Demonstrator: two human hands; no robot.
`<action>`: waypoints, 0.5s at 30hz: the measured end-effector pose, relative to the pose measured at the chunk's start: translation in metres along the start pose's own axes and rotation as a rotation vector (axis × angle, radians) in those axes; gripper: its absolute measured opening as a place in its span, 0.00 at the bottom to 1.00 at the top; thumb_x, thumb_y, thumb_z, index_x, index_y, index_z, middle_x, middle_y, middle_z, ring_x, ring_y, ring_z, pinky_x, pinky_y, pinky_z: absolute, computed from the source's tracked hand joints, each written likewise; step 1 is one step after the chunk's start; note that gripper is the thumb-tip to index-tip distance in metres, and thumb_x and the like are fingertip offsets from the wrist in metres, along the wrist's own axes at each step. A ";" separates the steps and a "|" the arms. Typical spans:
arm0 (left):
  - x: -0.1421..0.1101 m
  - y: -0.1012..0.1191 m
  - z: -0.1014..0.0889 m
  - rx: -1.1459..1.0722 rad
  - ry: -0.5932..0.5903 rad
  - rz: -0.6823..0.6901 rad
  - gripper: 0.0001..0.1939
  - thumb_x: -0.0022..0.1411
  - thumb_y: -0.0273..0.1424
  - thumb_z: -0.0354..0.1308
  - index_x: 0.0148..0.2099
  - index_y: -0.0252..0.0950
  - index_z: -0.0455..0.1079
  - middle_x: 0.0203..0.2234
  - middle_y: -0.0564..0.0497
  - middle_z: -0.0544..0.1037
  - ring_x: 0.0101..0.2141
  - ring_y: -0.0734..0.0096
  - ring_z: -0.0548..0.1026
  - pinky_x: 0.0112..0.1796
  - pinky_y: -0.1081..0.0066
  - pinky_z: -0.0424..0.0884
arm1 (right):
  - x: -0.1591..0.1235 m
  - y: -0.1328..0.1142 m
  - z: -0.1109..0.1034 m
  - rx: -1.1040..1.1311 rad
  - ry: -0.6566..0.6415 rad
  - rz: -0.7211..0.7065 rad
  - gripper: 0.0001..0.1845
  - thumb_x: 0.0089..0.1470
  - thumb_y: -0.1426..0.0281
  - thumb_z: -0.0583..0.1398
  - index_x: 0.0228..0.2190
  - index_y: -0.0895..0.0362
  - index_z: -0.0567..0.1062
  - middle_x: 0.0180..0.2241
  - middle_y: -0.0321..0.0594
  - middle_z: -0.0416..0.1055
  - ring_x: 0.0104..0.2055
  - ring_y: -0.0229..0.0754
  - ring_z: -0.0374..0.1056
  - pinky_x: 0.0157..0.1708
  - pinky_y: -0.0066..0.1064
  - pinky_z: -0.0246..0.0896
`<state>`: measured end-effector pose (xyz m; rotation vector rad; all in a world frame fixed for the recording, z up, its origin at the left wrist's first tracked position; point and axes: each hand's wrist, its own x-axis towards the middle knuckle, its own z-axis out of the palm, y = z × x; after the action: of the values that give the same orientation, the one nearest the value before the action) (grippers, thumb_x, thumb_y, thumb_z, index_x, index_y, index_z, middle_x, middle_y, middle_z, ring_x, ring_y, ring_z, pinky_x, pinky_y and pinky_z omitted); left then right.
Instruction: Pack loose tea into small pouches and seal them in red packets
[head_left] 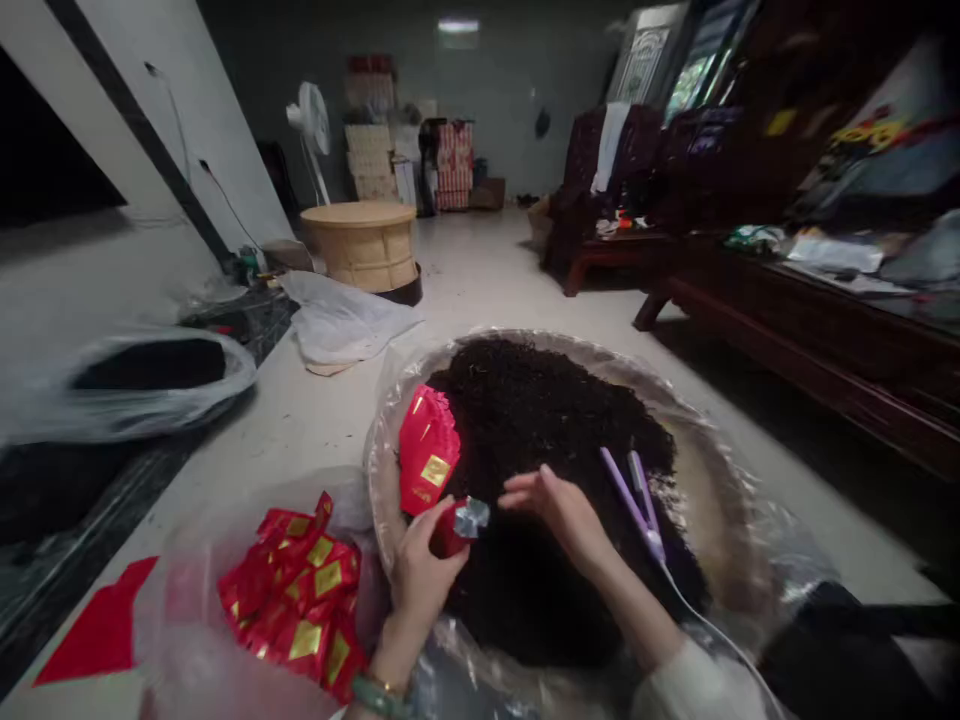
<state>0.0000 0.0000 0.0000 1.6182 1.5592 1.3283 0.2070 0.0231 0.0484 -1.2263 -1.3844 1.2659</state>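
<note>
My left hand [422,567] is closed round a small red packet [448,528], its silvery open mouth tilted up to the right. Just right of it my right hand [559,510] hovers over the dark loose tea leaves [551,420], fingers apart; nothing shows in it. The leaves lie heaped in a wide round basket [720,475] lined with clear plastic. Inside its left rim rests a fanned stack of flat red packets [429,450] with gold labels. A purple heat-sealing clamp [634,505] with a white cord lies spread on the leaves at the right.
Left of the basket, a clear plastic bag [187,640] holds several filled red packets [300,590]. A red sheet [101,625] lies beside it. Farther left stands an open bag of dark leaves [150,365]. Behind are a round wooden table [358,215] and a dark wooden bench [810,330].
</note>
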 end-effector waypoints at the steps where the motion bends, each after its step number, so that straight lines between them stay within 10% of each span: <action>1: 0.002 -0.003 -0.003 0.008 0.061 -0.045 0.21 0.48 0.33 0.63 0.46 0.38 0.76 0.40 0.46 0.83 0.40 0.59 0.80 0.45 0.61 0.75 | 0.008 0.001 0.003 -0.170 0.011 -0.077 0.33 0.62 0.47 0.43 0.45 0.55 0.77 0.42 0.49 0.79 0.46 0.54 0.74 0.49 0.51 0.65; 7: 0.016 -0.005 -0.019 -0.065 0.257 -0.192 0.23 0.43 0.41 0.66 0.40 0.32 0.75 0.30 0.45 0.83 0.30 0.58 0.81 0.34 0.62 0.78 | 0.035 0.012 0.044 -1.062 -0.310 -0.271 0.44 0.53 0.44 0.56 0.62 0.57 0.60 0.65 0.57 0.54 0.68 0.64 0.42 0.63 0.60 0.35; 15: 0.030 0.002 -0.031 -0.137 0.289 -0.244 0.22 0.41 0.41 0.66 0.38 0.32 0.74 0.27 0.45 0.83 0.26 0.58 0.81 0.30 0.64 0.79 | 0.014 0.011 0.084 -1.310 -0.523 -0.396 0.28 0.54 0.48 0.58 0.45 0.56 0.77 0.46 0.53 0.71 0.50 0.59 0.63 0.49 0.51 0.56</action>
<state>-0.0310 0.0201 0.0217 1.1504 1.7246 1.5439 0.1231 0.0256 0.0288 -1.2805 -2.8823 0.2665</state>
